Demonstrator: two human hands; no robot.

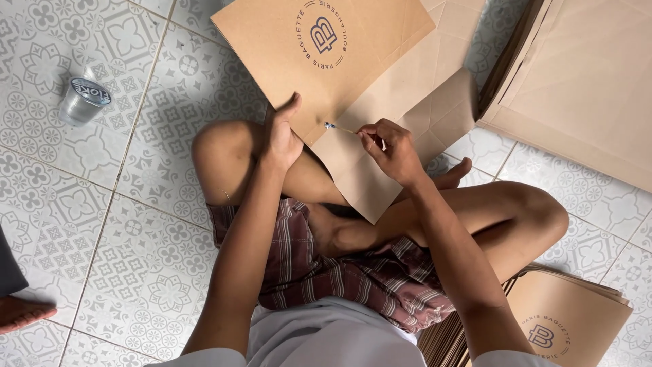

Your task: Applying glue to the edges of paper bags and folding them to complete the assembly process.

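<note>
A flat brown paper bag with a round dark printed mark lies over my crossed legs, its top edge pointing at me. My left hand grips that edge, thumb up on the printed face. My right hand pinches a thin cord that runs left to a small dark tip at a hole in the bag's edge. Both hands are about a hand's width apart on the bag.
I sit cross-legged on patterned floor tiles. A stack of brown paper bags lies at the upper right, another stack by my right knee. A sealed plastic water cup stands at the left. Another person's foot shows at the left edge.
</note>
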